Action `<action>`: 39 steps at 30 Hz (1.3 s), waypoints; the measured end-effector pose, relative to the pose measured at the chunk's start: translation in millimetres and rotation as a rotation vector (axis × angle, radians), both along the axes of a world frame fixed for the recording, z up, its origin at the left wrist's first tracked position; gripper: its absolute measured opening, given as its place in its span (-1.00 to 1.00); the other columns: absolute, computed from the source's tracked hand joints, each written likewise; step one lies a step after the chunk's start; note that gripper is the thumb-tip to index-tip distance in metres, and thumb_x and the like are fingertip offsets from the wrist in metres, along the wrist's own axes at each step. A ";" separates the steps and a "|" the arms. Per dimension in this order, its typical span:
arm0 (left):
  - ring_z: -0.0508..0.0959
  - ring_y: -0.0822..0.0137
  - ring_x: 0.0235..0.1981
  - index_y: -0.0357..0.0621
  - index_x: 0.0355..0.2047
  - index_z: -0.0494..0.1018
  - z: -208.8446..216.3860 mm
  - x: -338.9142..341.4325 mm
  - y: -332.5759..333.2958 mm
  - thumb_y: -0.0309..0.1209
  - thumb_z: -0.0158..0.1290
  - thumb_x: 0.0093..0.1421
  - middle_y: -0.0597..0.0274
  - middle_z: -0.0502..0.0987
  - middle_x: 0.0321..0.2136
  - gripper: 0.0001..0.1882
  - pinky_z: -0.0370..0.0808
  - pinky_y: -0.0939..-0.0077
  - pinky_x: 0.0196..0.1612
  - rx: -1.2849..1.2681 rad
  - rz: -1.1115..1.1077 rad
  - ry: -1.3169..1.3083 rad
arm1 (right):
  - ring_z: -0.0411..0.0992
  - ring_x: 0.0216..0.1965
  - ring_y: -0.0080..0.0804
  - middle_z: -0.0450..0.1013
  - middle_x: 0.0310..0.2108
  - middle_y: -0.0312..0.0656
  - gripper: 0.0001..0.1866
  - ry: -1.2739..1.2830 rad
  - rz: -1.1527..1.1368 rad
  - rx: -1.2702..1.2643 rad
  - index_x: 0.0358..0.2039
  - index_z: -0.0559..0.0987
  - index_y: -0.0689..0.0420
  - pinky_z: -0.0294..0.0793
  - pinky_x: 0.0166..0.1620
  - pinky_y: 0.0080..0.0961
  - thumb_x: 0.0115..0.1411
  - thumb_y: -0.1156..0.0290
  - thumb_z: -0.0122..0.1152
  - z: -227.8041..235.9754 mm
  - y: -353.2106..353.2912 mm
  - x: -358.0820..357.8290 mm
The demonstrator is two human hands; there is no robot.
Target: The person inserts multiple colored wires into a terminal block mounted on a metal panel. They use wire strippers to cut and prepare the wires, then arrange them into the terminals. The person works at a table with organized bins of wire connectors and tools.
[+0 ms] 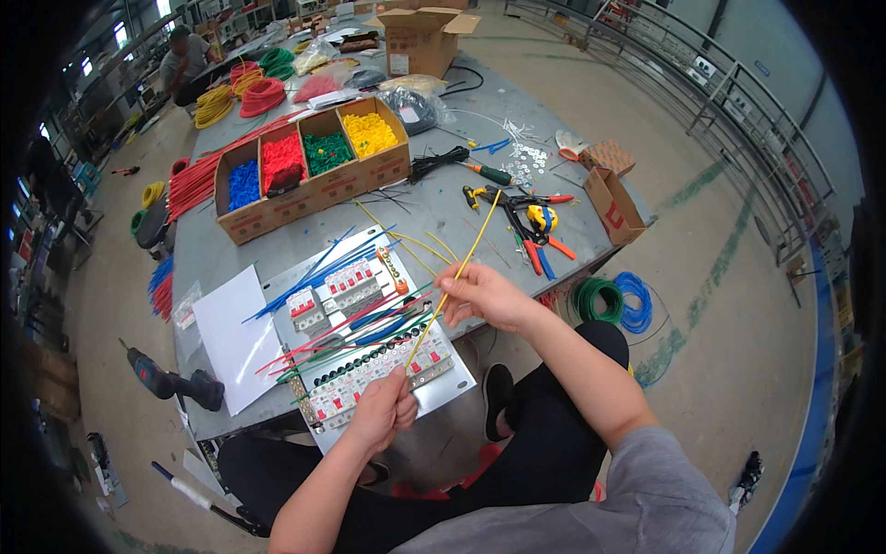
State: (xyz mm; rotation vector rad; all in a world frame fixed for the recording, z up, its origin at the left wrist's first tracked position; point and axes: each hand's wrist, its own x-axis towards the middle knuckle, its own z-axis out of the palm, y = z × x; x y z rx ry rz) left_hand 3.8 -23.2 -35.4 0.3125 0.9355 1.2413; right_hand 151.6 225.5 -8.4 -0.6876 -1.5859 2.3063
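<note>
Crossing mid-frame, yellow insulated wire (pixel 476 239) looks light, springy, best held near ends: left hand (pixel 381 407) grips low, right hand (pixel 482 295) pinches higher.

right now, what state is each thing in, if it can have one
Yellow wire: nearly straight, gripped at two places
Left hand: closed on the yellow wire
Right hand: pinching the yellow wire
Divided box: open-topped, four compartments filled
Large carton: flaps open
Breakers: mounted on panel
White sheet: flat
Green coil: wound
Blue coil: wound
</note>
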 end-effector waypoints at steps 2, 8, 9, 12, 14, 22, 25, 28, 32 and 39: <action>0.00 0.51 -0.72 0.03 -0.57 0.15 0.7 0.1 0.9 -0.04 -0.19 0.57 0.48 0.03 -0.74 -0.47 -0.06 0.50 -0.61 -0.021 -0.011 0.037 | 0.60 -0.36 -0.39 0.56 -0.36 -0.15 -0.72 -0.022 0.034 -0.008 -0.03 0.45 0.21 0.67 -0.26 -0.45 0.52 0.22 0.08 -8.1 -7.3 0.3; 0.03 0.51 -0.72 0.02 -0.56 0.21 3.6 -1.8 8.0 -0.06 -0.19 0.58 0.48 0.07 -0.73 -0.48 -0.02 0.48 -0.61 -0.041 -0.058 0.229 | 0.57 -0.39 -0.49 0.53 -0.46 -0.25 -0.75 -0.060 -0.006 0.194 -0.14 0.52 0.18 0.62 -0.25 -0.51 0.51 0.22 0.08 1.6 -9.0 7.2; 0.03 0.49 -0.72 0.02 -0.56 0.20 5.3 -2.4 10.2 -0.06 -0.19 0.58 0.48 0.08 -0.73 -0.48 -0.01 0.47 -0.61 -0.036 -0.072 0.264 | 0.57 -0.39 -0.50 0.54 -0.47 -0.25 -0.74 -0.061 -0.024 0.229 -0.15 0.52 0.18 0.61 -0.26 -0.51 0.52 0.22 0.07 4.0 -8.8 8.9; 0.14 0.47 -0.71 -0.05 -0.57 0.31 0.6 -6.3 14.7 -0.05 -0.18 0.57 0.46 0.22 -0.73 -0.45 0.10 0.47 -0.59 -0.024 -0.091 0.360 | 0.57 -0.38 -0.50 0.54 -0.45 -0.25 -0.74 -0.049 -0.064 0.257 -0.15 0.52 0.19 0.61 -0.26 -0.51 0.51 0.22 0.09 6.7 -8.7 9.8; 0.25 0.40 -0.68 -0.16 -0.56 0.38 -7.9 -7.9 14.0 -0.06 -0.17 0.56 0.36 0.31 -0.71 -0.42 0.21 0.38 -0.54 -0.015 -0.068 0.664 | 0.58 -0.36 -0.49 0.54 -0.42 -0.24 -0.77 -0.025 -0.078 0.171 -0.11 0.50 0.18 0.61 -0.26 -0.50 0.49 0.26 0.13 4.4 -9.7 6.4; 0.48 -0.04 -0.56 -0.38 -0.46 0.48 4.9 -3.7 10.2 -0.13 -0.16 0.53 -0.15 0.48 -0.62 -0.43 0.39 0.08 -0.37 0.005 -0.024 1.135 | 0.61 -0.32 -0.42 0.54 -0.29 -0.19 -0.75 -0.001 -0.053 -0.036 -0.01 0.40 0.16 0.66 -0.25 -0.45 0.41 0.43 0.24 -22.9 -49.2 -16.6; 0.47 -0.07 -0.55 -0.39 -0.46 0.49 5.8 -2.7 9.2 -0.15 -0.15 0.53 -0.16 0.48 -0.61 -0.45 0.39 0.08 -0.37 -0.001 -0.006 1.199 | 0.62 -0.31 -0.42 0.54 -0.30 -0.22 -0.78 -0.006 -0.077 -0.037 -0.02 0.42 0.15 0.68 -0.23 -0.45 0.40 0.47 0.24 -28.5 -49.9 -21.4; 0.44 0.02 -0.55 -0.39 -0.46 0.48 6.6 -2.6 9.3 -0.16 -0.13 0.53 -0.09 0.45 -0.62 -0.46 0.37 0.12 -0.39 -0.008 0.000 1.243 | 0.61 -0.34 -0.43 0.54 -0.30 -0.22 -0.79 0.006 -0.092 -0.001 -0.04 0.42 0.15 0.68 -0.24 -0.46 0.39 0.50 0.25 -34.0 -53.2 -25.6; 0.54 -0.32 -0.44 -0.40 -0.44 0.53 12.2 -3.0 9.6 -0.18 -0.15 0.52 -0.33 0.53 -0.52 -0.47 0.42 -0.05 -0.33 -0.047 -0.029 1.269 | 0.61 -0.35 -0.42 0.54 -0.31 -0.21 -0.78 0.011 -0.087 0.029 -0.04 0.42 0.17 0.68 -0.24 -0.45 0.39 0.50 0.25 -34.3 -53.8 -27.3; 0.56 -0.32 -0.45 -0.38 -0.42 0.54 22.5 0.6 8.2 -0.21 -0.11 0.50 -0.32 0.55 -0.52 -0.51 0.45 -0.06 -0.34 -0.018 -0.005 1.343 | 0.63 -0.31 -0.35 0.58 -0.28 -0.10 -0.74 0.083 -0.153 -0.101 0.09 0.37 0.22 0.69 -0.21 -0.43 0.48 0.42 0.10 -30.5 -26.8 -21.5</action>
